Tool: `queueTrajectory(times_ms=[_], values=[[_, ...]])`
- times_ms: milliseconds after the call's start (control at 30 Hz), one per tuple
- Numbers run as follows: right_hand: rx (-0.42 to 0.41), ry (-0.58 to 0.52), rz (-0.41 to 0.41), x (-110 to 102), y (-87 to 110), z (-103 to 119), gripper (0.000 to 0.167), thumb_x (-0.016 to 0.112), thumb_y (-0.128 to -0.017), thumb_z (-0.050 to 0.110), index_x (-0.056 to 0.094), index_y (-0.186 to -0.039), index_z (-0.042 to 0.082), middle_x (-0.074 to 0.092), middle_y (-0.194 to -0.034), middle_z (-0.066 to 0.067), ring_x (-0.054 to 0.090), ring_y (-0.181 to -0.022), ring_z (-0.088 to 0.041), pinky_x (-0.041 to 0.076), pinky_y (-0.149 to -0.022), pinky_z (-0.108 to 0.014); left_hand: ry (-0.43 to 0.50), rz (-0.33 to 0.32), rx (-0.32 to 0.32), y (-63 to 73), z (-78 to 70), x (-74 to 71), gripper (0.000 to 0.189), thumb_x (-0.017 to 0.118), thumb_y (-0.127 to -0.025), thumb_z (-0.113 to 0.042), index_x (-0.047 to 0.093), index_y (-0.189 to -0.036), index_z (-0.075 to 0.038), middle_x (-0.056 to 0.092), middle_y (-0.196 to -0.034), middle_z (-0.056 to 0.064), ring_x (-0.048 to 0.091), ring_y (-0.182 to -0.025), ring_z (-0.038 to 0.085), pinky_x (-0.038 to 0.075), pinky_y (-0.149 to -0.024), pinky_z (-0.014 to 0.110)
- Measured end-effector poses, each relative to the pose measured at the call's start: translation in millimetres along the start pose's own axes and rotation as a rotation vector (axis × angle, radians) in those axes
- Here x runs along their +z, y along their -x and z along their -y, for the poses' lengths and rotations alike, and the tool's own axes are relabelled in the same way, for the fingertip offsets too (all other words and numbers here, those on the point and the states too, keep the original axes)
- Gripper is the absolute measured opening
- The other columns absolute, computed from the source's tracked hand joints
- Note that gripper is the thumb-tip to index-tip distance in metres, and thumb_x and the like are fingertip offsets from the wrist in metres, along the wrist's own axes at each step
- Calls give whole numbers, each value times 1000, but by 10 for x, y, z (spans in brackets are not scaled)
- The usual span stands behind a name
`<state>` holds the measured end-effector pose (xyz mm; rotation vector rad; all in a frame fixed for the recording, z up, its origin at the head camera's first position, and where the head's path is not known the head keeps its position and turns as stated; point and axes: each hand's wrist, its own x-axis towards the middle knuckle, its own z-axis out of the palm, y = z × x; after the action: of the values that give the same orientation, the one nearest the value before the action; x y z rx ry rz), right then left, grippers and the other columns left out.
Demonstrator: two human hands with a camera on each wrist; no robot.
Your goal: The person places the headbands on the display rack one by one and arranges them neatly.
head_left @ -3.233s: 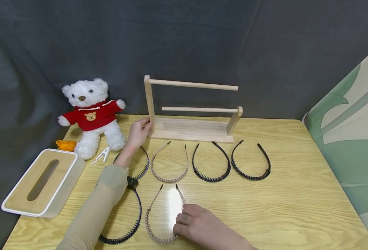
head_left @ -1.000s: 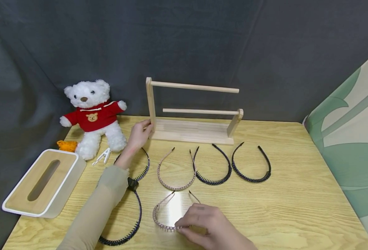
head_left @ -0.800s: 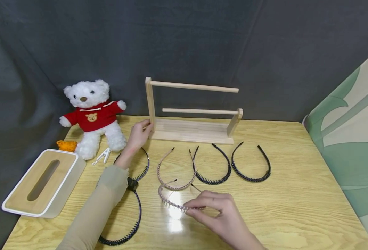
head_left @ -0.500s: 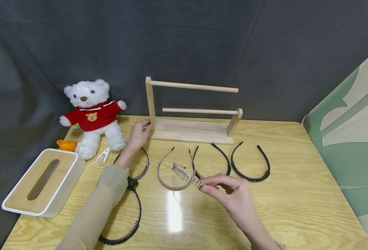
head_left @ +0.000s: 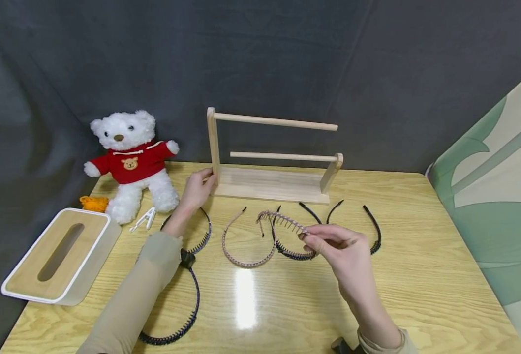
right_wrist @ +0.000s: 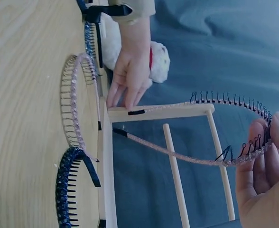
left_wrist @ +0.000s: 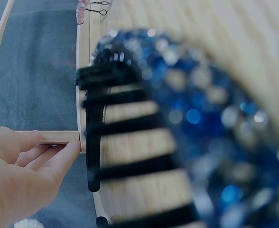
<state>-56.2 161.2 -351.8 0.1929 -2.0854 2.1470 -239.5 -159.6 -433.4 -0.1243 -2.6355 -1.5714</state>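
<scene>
My right hand (head_left: 346, 253) pinches a pink beaded, toothed headband (head_left: 282, 217) by its curved middle and holds it above the table. In the right wrist view, the headband's (right_wrist: 168, 151) two black-tipped ends point toward the wooden rack (head_left: 269, 184). My left hand (head_left: 197, 191) grips the foot of the rack's left upright (head_left: 213, 142), thumb on one side and fingers on the other, as the left wrist view shows. Beneath the held headband lie a second pink headband (head_left: 248, 265) and a black one (head_left: 293, 254), the latter partly hidden by my right hand.
Another dark headband (head_left: 377, 236) lies at the right. Blue-black headbands (head_left: 197, 300) lie around my left forearm. At the left are a tissue box (head_left: 56, 255), a white clip (head_left: 145, 219), an orange item (head_left: 94, 203) and a white teddy bear (head_left: 132, 157). A dark curtain hangs behind.
My right hand has taken the pink headband off the near part of the table and carried it up, forward and rightward. The second pink headband has shifted slightly right. My left hand stays put.
</scene>
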Motion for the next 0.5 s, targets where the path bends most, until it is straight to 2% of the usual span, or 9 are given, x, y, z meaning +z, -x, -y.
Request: queueTrajectory(times_ms=[133, 300, 500], values=[[25, -78, -75, -17, -77, 20, 11, 74, -90, -19, 77, -96, -10, 79, -86, -13, 77, -75, -18, 63, -74, -32, 3, 1, -5, 3, -13, 1, 37, 51, -114, -9, 60, -147, 5, 64, -141, 27, 70, -117, 40, 58, -90, 42], [11, -189, -173, -22, -198, 70, 7, 73, -92, -19, 75, -96, -14, 78, -84, -16, 77, -70, -19, 63, -70, -31, -4, -8, -1, -1, -8, 8, 36, 52, -114, -8, 60, -146, 6, 64, -140, 27, 70, -116, 40, 57, -87, 38], [-11, -263, -279, -27, -355, 143, 6, 75, -93, -15, 76, -96, -10, 78, -83, -17, 76, -67, -17, 62, -66, -29, -13, -18, -5, 4, -7, 1, 36, 51, -114, -8, 61, -145, 6, 66, -138, 27, 70, -114, 39, 56, -85, 35]])
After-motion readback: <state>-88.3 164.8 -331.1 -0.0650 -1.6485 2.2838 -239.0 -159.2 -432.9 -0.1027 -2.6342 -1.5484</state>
